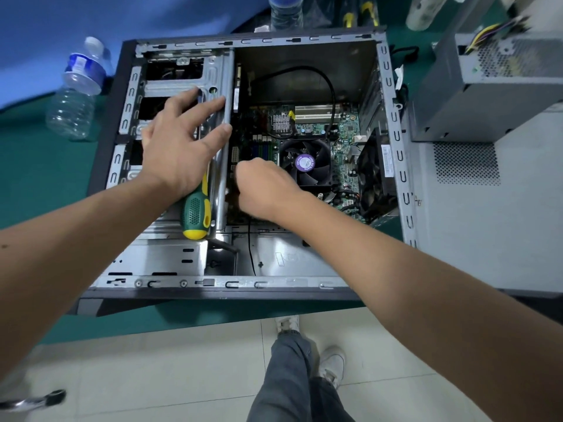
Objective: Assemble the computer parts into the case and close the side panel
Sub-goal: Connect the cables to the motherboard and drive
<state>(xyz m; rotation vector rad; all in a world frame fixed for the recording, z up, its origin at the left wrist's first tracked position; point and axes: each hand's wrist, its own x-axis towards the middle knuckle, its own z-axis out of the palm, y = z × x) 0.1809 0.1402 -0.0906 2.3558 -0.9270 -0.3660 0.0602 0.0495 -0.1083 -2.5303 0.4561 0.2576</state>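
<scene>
Right hand point(262, 187): curled tight, down inside the case by the board's near-left edge — what it pinches is hidden.
Left hand point(179, 147): fingers spread flat on the metal drive cage point(182, 77).
Screwdriver point(196, 211): green and yellow, lying under the left wrist.
Case point(213, 287): open on its side — fan point(304, 161) just right of the right hand.

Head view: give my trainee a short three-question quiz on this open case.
1. True or false: the left hand rests open on the drive cage.
2. The screwdriver handle is: A red, B green and yellow, C black.
3. Which part sits just right of the right hand?

Key: 1 true. 2 B. 3 the CPU fan.
</scene>
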